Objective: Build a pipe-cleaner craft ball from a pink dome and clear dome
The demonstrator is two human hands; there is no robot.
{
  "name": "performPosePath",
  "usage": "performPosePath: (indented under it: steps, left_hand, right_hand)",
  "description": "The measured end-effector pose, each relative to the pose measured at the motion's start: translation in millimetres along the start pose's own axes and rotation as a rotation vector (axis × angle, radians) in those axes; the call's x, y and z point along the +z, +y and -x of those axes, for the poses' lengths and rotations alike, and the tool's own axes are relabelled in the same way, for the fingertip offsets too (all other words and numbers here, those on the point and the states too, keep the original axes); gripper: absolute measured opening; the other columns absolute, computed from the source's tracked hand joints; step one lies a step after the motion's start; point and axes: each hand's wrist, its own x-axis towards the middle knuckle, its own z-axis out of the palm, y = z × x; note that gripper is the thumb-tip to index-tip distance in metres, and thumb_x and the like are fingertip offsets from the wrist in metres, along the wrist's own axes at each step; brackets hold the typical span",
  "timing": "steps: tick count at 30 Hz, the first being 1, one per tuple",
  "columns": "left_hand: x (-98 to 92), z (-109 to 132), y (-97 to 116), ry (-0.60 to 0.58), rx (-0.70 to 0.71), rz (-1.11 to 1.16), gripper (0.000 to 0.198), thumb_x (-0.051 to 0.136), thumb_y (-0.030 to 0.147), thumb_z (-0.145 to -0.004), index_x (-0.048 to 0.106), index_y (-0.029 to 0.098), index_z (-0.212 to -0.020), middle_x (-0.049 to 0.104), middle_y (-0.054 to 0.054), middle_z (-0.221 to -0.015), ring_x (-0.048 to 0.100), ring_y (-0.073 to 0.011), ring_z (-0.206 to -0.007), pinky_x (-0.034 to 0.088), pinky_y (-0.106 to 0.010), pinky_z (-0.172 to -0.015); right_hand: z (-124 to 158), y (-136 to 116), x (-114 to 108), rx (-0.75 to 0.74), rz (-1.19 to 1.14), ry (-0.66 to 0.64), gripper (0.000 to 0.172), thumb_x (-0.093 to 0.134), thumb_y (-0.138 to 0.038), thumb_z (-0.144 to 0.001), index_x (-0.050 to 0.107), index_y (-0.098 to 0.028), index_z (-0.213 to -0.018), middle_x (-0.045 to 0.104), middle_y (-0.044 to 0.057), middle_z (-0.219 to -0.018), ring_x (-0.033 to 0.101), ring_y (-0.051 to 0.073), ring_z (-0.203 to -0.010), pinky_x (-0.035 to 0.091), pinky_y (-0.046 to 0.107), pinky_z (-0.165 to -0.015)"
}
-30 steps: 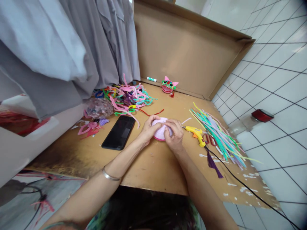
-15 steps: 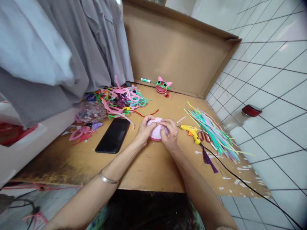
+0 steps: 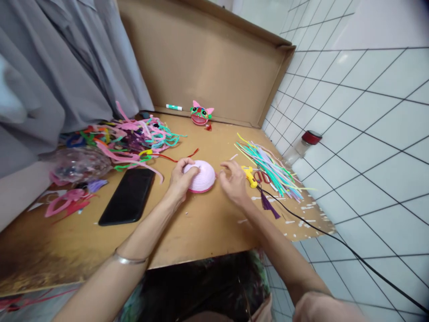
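Observation:
A pink dome made of coiled pipe cleaner [image 3: 203, 175] sits on the brown cardboard sheet [image 3: 208, 223]. My left hand [image 3: 180, 179] rests against the dome's left side, its fingers curled over the top edge. My right hand [image 3: 232, 180] hovers just right of the dome, off it, with fingers loosely apart and nothing in them. A yellow glue gun [image 3: 250, 175] lies right beside my right hand, with its black cable [image 3: 335, 241] trailing off to the lower right.
A black phone [image 3: 128, 196] lies left of my hands. Tangled coloured pipe cleaners [image 3: 134, 138] are heaped at the back left, straight ones [image 3: 271, 163] at the right. A small pink cat-faced figure [image 3: 200, 114] and a green-capped marker [image 3: 174, 107] sit by the cardboard back wall. A red-lidded jar [image 3: 306, 141] stands on the tiled floor.
My right hand has come off the dome and moved right, opening. The left hand stays on the dome. The view has swung, shifting everything left.

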Motion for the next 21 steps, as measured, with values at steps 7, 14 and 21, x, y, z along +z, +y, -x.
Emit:
performPosePath:
  steps: [7, 14, 21]
  left_hand:
    - [0.4, 1.0, 0.3, -0.038, 0.019, -0.031, 0.035, 0.064, 0.032, -0.049, 0.049, 0.021, -0.079, 0.052, 0.005, -0.067, 0.048, -0.0126, -0.06, 0.033, -0.02, -0.052]
    - [-1.6, 2.1, 3.4, -0.064, 0.004, 0.003, 0.035, 0.064, 0.031, -0.049, 0.049, 0.021, -0.078, 0.053, 0.004, -0.069, 0.048, -0.0123, -0.06, 0.034, -0.021, -0.053]
    - [-4.2, 1.2, 3.6, -0.095, -0.009, 0.052, 0.034, 0.065, 0.03, -0.051, 0.049, 0.02, -0.079, 0.055, 0.004, -0.069, 0.049, -0.0113, -0.059, 0.035, -0.02, -0.052]
  right_hand:
    - [-20.1, 78.5, -83.3, 0.574, 0.88, -0.429, 0.026, 0.053, -0.021, -0.08, 0.07, -0.007, -0.094, 0.07, 0.022, -0.097, 0.067, 0.029, -0.09, 0.044, 0.031, -0.07]
    - [-15.6, 105.4, -86.1, 0.616, 0.888, -0.589, 0.029, 0.053, -0.031, -0.082, 0.073, -0.012, -0.092, 0.074, 0.017, -0.096, 0.069, 0.024, -0.087, 0.037, 0.027, -0.06]
    - [-27.6, 100.4, -105.0, 0.771, 0.646, -0.383, 0.026, 0.064, -0.036, -0.07, 0.072, -0.013, -0.08, 0.069, 0.011, -0.066, 0.065, 0.021, -0.064, 0.04, 0.026, -0.052]
